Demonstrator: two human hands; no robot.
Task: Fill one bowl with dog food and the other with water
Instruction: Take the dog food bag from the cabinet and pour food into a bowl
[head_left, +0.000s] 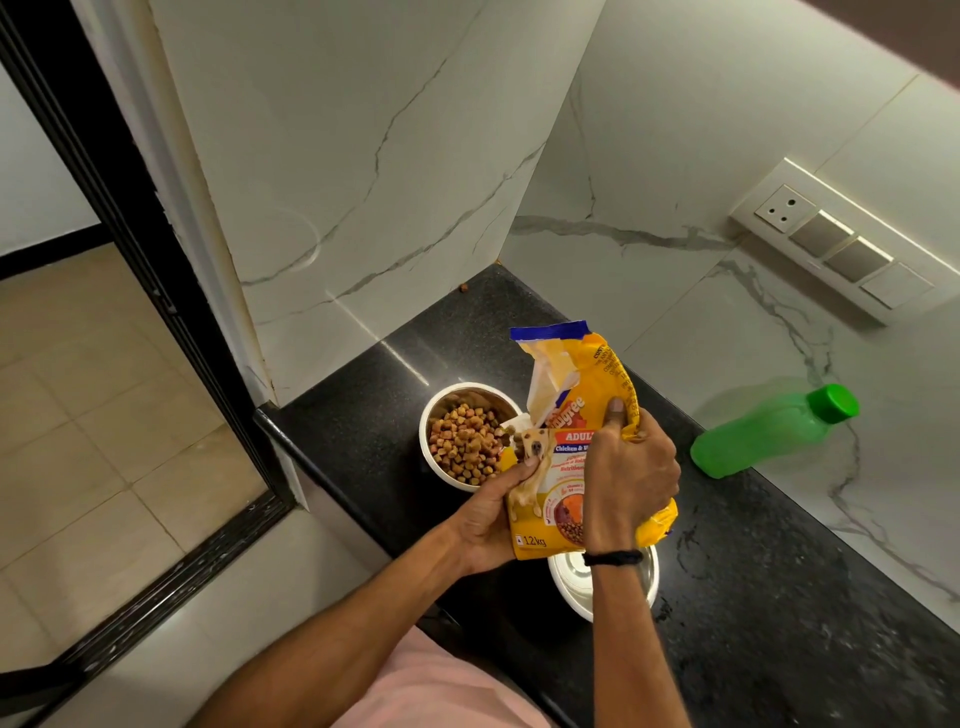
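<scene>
A yellow dog food bag (574, 405) is held above the black counter, its torn blue-edged top open and pointing up and away. My left hand (488, 519) grips the bag's lower left corner. My right hand (631, 467) clutches the bag's right side, thumb pressed on it. Just left of the bag stands a steel bowl (441, 410) with a white outer wall, holding brown kibble (465, 441). A second steel bowl (571, 582) sits nearer me, partly hidden by my right wrist and the bag; what shows of its inside looks empty.
A green plastic bottle (774, 431) with a green cap lies on its side against the marble wall at the right. A switch and socket panel (841, 244) is on that wall. The black counter (779, 597) ends at the left, with tiled floor (104, 415) below.
</scene>
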